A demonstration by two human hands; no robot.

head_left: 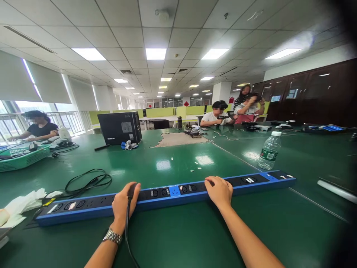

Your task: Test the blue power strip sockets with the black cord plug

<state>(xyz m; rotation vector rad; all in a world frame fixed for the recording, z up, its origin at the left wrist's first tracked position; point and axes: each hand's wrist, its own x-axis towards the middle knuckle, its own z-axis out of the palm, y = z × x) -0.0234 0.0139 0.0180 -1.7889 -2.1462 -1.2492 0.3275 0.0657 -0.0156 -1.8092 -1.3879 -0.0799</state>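
Observation:
A long blue and black power strip [175, 191] lies across the green table in front of me, with rows of sockets facing up. My left hand [122, 204] is closed around a black plug [132, 190] over the left half of the strip. From this plug a black cable [126, 229] runs down past my wrist; whether the plug sits in a socket is hidden by my fingers. On the right half, my right hand [219, 191] grips the strip, its fingers bent over the top and far edge.
A clear water bottle [269, 152] stands behind the strip's right end. Coiled black cable [90, 181] and white tissue [23, 203] lie left. Farther back are a black computer case [120, 127], gloves [129, 145] and a green basket [26, 158]. Several people sit or stand beyond.

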